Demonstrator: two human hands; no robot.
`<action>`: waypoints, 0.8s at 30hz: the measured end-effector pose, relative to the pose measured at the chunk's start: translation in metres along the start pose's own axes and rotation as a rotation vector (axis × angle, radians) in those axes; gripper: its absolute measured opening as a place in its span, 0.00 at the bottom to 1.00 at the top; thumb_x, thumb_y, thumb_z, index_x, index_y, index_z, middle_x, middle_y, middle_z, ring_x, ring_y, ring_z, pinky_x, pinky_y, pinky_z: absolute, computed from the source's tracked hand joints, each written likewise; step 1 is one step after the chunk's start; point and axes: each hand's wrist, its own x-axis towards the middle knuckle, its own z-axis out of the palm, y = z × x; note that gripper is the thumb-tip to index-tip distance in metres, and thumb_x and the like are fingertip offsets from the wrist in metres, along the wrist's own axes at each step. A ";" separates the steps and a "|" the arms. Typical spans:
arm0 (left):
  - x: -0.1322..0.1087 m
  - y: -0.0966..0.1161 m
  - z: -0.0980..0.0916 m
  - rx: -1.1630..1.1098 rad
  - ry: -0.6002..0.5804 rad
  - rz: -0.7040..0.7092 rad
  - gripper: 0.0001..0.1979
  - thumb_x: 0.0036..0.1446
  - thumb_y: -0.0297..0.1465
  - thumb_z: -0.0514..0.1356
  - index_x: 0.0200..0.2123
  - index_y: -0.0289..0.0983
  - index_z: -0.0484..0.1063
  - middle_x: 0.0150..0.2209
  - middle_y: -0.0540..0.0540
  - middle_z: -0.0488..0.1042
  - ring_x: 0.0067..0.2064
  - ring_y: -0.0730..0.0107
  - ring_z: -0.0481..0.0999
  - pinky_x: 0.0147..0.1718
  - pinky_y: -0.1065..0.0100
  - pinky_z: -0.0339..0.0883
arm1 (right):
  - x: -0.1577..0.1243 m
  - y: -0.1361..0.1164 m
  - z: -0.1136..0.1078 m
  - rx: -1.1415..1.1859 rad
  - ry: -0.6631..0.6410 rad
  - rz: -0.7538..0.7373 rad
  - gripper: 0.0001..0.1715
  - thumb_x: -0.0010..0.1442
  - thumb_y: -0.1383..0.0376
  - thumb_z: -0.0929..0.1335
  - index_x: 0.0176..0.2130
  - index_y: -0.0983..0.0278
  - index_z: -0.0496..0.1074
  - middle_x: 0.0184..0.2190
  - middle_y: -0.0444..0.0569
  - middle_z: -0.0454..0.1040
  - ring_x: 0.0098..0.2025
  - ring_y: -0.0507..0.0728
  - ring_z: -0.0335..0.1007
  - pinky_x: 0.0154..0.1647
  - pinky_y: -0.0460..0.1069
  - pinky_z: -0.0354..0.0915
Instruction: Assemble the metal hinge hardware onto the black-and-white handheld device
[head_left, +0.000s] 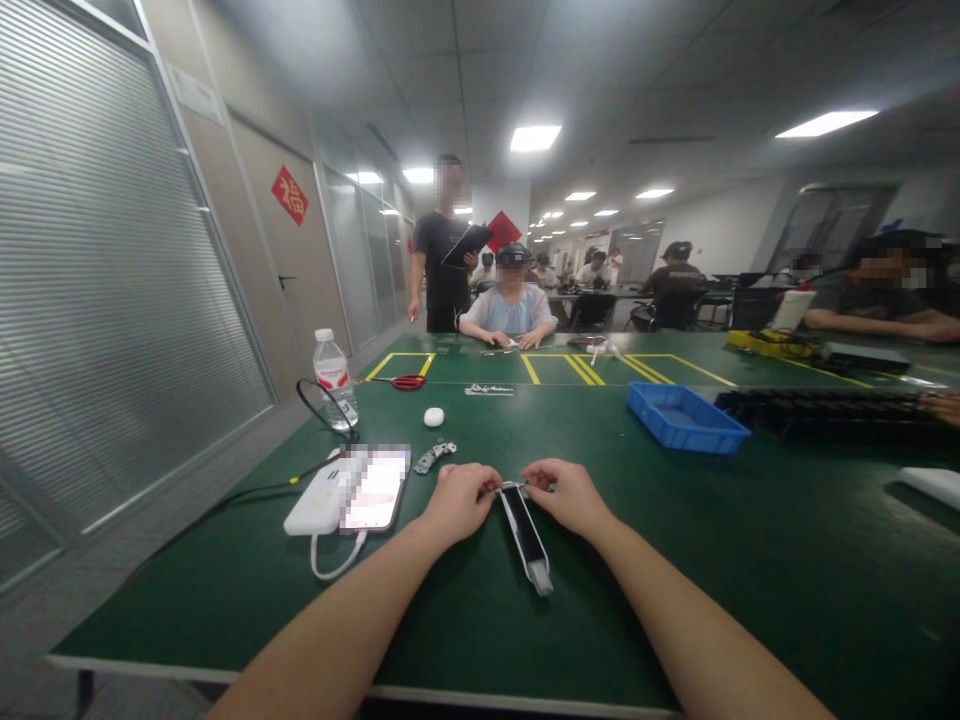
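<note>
A long, narrow white-framed part with a black inner strip (527,530) lies lengthwise on the green table in front of me. Its near end carries a greyish, clear-looking tip. At its far end, my left hand (459,502) pinches from the left, thumb and fingers pressed together. Opposite it, my right hand (568,497) pinches from the right. Something small and thin spans between the fingertips there, too small to name. Just beyond my left hand rests a curved, silvery-grey piece with holes (436,457).
Left of my hands lie a white power bank (315,505) and a cabled phone (377,490). Behind them are a water bottle (332,385), a white earbud case (433,417) and red-handled scissors (409,382). A blue tray (686,425) stands right. A person (511,312) sits opposite.
</note>
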 end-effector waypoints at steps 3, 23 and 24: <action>0.000 0.000 0.000 -0.002 0.000 0.007 0.08 0.53 0.25 0.56 0.36 0.39 0.73 0.35 0.50 0.74 0.39 0.69 0.72 0.43 0.67 0.60 | -0.001 -0.001 0.000 0.014 -0.001 0.021 0.10 0.49 0.70 0.67 0.34 0.66 0.75 0.26 0.46 0.74 0.29 0.52 0.68 0.34 0.47 0.64; 0.001 -0.001 0.000 0.018 -0.007 0.006 0.09 0.53 0.26 0.56 0.37 0.40 0.73 0.35 0.50 0.75 0.40 0.68 0.72 0.42 0.66 0.60 | 0.000 0.000 -0.002 -0.048 -0.036 -0.034 0.10 0.50 0.72 0.67 0.34 0.65 0.75 0.27 0.46 0.72 0.29 0.51 0.67 0.33 0.46 0.63; 0.001 -0.001 0.001 0.020 -0.007 0.008 0.09 0.54 0.26 0.56 0.37 0.40 0.73 0.35 0.50 0.75 0.40 0.68 0.72 0.43 0.66 0.60 | 0.000 0.000 -0.002 -0.047 -0.036 -0.032 0.10 0.50 0.72 0.67 0.34 0.65 0.76 0.27 0.46 0.72 0.29 0.51 0.67 0.33 0.46 0.63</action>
